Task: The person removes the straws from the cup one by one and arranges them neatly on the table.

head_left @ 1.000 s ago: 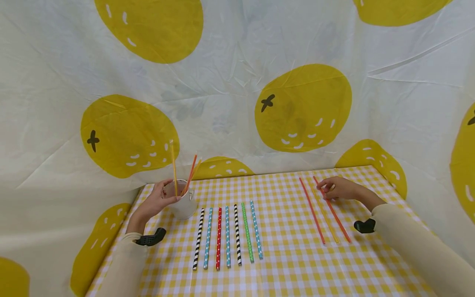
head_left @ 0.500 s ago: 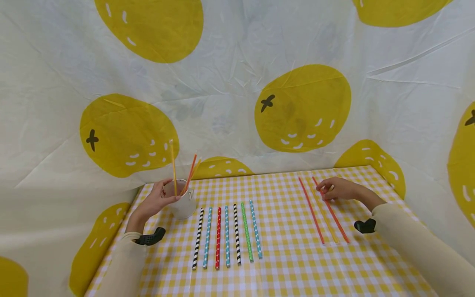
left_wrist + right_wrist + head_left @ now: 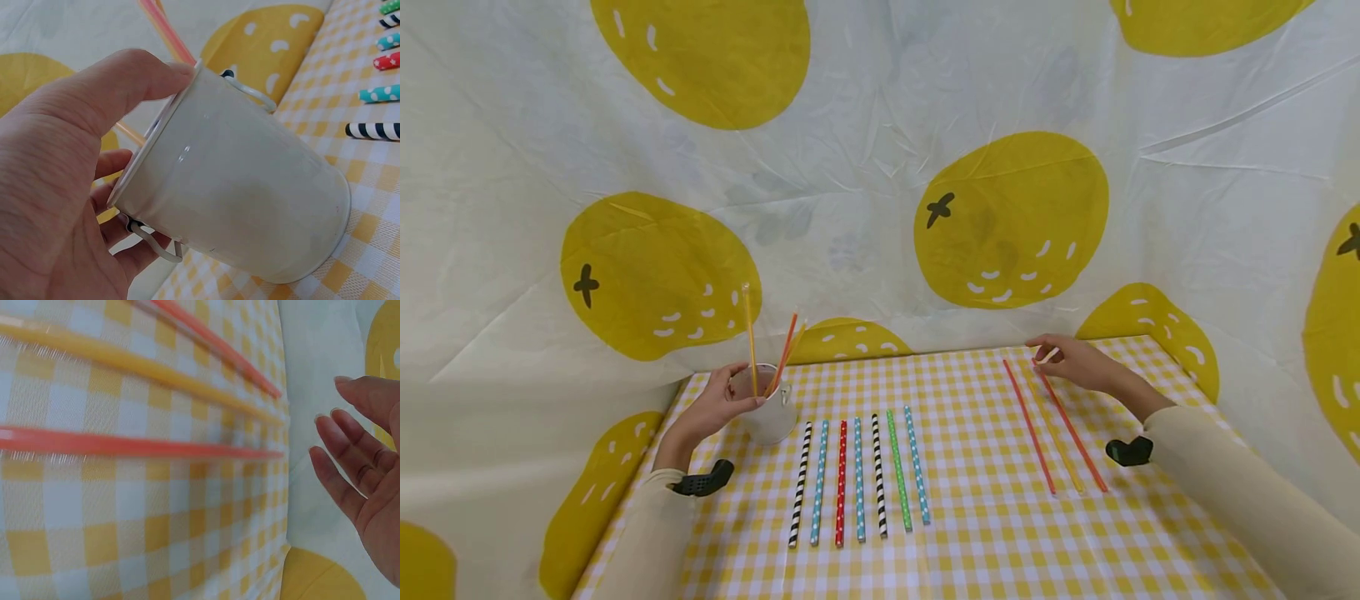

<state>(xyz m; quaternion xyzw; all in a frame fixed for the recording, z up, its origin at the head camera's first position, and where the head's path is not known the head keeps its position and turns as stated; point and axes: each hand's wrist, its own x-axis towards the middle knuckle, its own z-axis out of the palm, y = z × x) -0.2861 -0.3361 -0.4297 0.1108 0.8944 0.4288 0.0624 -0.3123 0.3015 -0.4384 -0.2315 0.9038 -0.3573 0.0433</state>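
My left hand point(image 3: 711, 411) grips the rim of a small white pail point(image 3: 244, 181) with side handles, thumb on the near rim and fingers round the far side. A yellow straw point(image 3: 750, 333) and an orange-red straw point(image 3: 787, 346), plus another yellowish one, lean inside it. On the right, a red straw point(image 3: 1030, 429), a yellow straw point(image 3: 1057, 433) and a second red straw point(image 3: 1077, 437) lie side by side on the cloth. Just past their far ends my right hand point(image 3: 369, 462) is raised, fingers loosely extended and holding nothing.
Several patterned paper straws lie in a row mid-table, among them a black-and-white striped straw point(image 3: 801, 483), a red dotted straw point(image 3: 841, 483) and a green dotted straw point(image 3: 900, 475). A yellow-checked tablecloth point(image 3: 985, 533) covers the table. A fruit-print curtain point(image 3: 850, 233) hangs behind it.
My right hand has moved up and away from the right-hand red straw, toward the table's far edge. The left hand and the pail stay where they were.
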